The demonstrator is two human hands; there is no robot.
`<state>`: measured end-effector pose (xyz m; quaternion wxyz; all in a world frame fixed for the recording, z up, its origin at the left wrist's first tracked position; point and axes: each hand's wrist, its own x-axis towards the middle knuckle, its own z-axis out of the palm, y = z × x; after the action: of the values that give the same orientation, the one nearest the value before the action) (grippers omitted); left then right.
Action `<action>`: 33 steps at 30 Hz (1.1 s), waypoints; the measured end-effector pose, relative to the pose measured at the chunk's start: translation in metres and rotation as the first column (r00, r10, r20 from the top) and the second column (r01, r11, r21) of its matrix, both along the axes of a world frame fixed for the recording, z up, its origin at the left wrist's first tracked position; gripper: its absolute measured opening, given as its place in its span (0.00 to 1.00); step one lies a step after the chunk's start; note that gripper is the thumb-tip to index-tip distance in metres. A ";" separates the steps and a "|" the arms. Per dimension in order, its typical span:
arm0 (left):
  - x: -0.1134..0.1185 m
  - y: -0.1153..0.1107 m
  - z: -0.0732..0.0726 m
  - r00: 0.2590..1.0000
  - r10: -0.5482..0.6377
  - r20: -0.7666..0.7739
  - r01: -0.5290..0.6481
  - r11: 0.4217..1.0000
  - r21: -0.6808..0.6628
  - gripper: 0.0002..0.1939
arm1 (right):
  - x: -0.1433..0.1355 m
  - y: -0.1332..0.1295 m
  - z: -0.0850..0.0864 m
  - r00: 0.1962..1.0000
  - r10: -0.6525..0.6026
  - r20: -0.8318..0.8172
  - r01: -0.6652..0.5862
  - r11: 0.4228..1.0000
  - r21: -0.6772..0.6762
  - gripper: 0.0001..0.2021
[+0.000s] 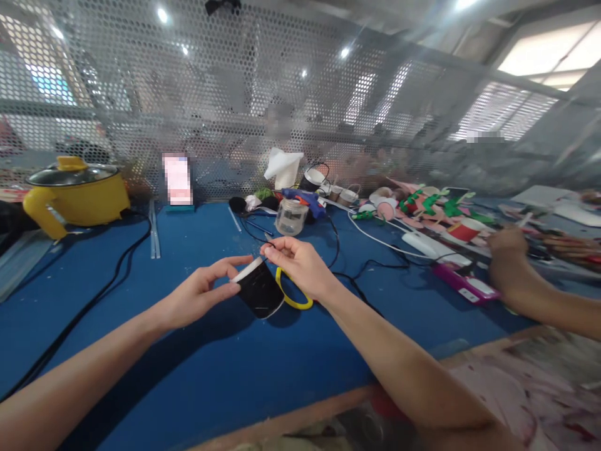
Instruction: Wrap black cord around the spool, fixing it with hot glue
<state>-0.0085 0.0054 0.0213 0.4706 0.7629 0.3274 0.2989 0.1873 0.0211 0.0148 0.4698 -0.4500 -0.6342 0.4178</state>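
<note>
A small black cup (260, 293) with a white rim is tilted above the blue table. My left hand (206, 289) grips its rim between thumb and fingers. On the cup's other side, my right hand (300, 262) is closed in a pinch on a thin black cord (253, 236) at the rim. The cord curves up and away to the left. Just beneath my right hand lie scissors with a yellow handle (297, 304), partly hidden by the cup and hand. A clear plastic jar (291, 217) stands behind, with a blue glue gun (304, 202) beside it.
A yellow electric pot (77, 197) and a propped phone (178, 180) stand at the back left. Black cables cross the blue table (197, 382). A purple power strip (464, 285), craft pieces (427, 203) and another person's hand (509, 250) are at right.
</note>
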 end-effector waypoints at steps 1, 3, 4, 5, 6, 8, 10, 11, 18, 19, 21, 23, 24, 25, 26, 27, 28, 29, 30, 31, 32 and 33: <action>0.000 0.000 0.000 1.000 -0.003 0.002 0.003 1.000 -0.009 0.09 | 0.000 0.000 0.000 1.000 0.009 -0.015 -0.009 1.000 -0.006 0.09; -0.001 0.000 0.001 1.000 -0.011 0.008 0.011 1.000 -0.021 0.09 | -0.001 0.000 0.000 0.998 0.030 -0.057 -0.031 0.999 -0.022 0.09; -0.001 0.001 0.001 1.000 -0.014 0.011 0.014 1.000 -0.026 0.09 | -0.001 0.000 0.000 0.996 0.041 -0.082 -0.044 0.998 -0.037 0.09; -0.002 0.001 0.002 1.000 -0.014 0.014 0.014 0.999 -0.031 0.09 | -0.001 0.000 0.001 0.993 0.049 -0.108 -0.056 0.997 -0.057 0.09; -0.002 0.001 0.002 1.000 -0.012 0.018 0.013 0.999 -0.037 0.09 | -0.002 -0.001 0.002 0.989 0.058 -0.133 -0.070 0.994 -0.080 0.09; -0.002 0.001 0.004 1.000 -0.010 0.028 0.011 0.999 -0.053 0.09 | -0.002 -0.002 0.003 0.980 0.075 -0.182 -0.097 0.988 -0.117 0.09; -0.002 0.001 0.005 0.999 -0.016 0.040 0.018 0.998 -0.061 0.09 | -0.002 -0.003 0.004 0.972 0.095 -0.216 -0.126 0.983 -0.134 0.09; -0.002 0.001 0.005 0.999 -0.021 0.048 0.024 0.998 -0.063 0.09 | -0.002 -0.003 0.004 0.968 0.108 -0.228 -0.141 0.981 -0.135 0.09; -0.005 0.003 0.004 0.992 -0.044 0.121 0.054 0.995 -0.084 0.07 | -0.001 0.001 0.003 0.931 0.184 -0.316 -0.242 0.958 -0.155 0.11; -0.006 0.003 0.004 0.992 -0.040 0.121 0.052 0.995 -0.090 0.07 | -0.001 0.001 0.003 0.926 0.191 -0.325 -0.254 0.953 -0.163 0.11; -0.007 0.004 0.003 0.993 -0.035 0.112 0.046 0.994 -0.103 0.07 | -0.002 0.002 0.003 0.923 0.198 -0.331 -0.268 0.947 -0.178 0.12; -0.009 0.005 0.002 0.994 -0.029 0.103 0.041 0.993 -0.111 0.07 | -0.002 0.001 0.004 0.921 0.205 -0.330 -0.276 0.943 -0.184 0.11; -0.009 0.006 0.002 0.995 -0.026 0.100 0.037 0.993 -0.111 0.07 | -0.002 0.001 0.005 0.921 0.208 -0.330 -0.279 0.943 -0.182 0.11; -0.010 0.007 0.001 0.995 -0.021 0.096 0.032 0.993 -0.110 0.07 | -0.001 0.001 0.005 0.921 0.212 -0.327 -0.280 0.944 -0.177 0.11; -0.010 0.008 0.000 0.996 -0.014 0.093 0.024 0.994 -0.110 0.07 | -0.001 0.001 0.005 0.923 0.216 -0.319 -0.280 0.945 -0.171 0.11; -0.011 0.009 -0.001 0.996 -0.005 0.092 0.016 0.993 -0.113 0.07 | 0.000 0.001 0.005 0.926 0.220 -0.307 -0.278 0.947 -0.159 0.11; -0.011 0.010 -0.003 0.996 0.003 0.089 0.008 0.993 -0.121 0.07 | 0.001 0.002 0.004 0.932 0.225 -0.284 -0.273 0.951 -0.143 0.11; -0.011 0.012 -0.005 0.996 0.011 0.086 0.000 0.992 -0.130 0.07 | 0.001 0.003 0.003 0.942 0.229 -0.246 -0.264 0.957 -0.121 0.11; -0.011 0.013 -0.007 0.997 0.018 0.081 -0.007 0.990 -0.141 0.08 | 0.002 0.004 0.001 0.953 0.231 -0.195 -0.252 0.963 -0.094 0.11; -0.011 0.015 -0.010 0.997 0.023 0.068 -0.013 0.989 -0.150 0.08 | 0.003 0.006 -0.001 0.964 0.230 -0.135 -0.240 0.969 -0.064 0.10; -0.012 0.017 -0.012 0.998 0.030 0.054 -0.021 0.988 -0.154 0.09 | 0.003 0.008 -0.003 0.971 0.228 -0.072 -0.230 0.973 -0.033 0.10; -0.012 0.018 -0.014 0.999 0.032 0.035 -0.026 0.988 -0.155 0.09 | 0.004 0.009 -0.006 0.975 0.222 -0.013 -0.222 0.975 -0.003 0.09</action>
<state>-0.0205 0.0238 0.0069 0.5300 0.7136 0.3518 0.2935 0.1909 0.0305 0.0089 0.4230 -0.3747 -0.6767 0.4720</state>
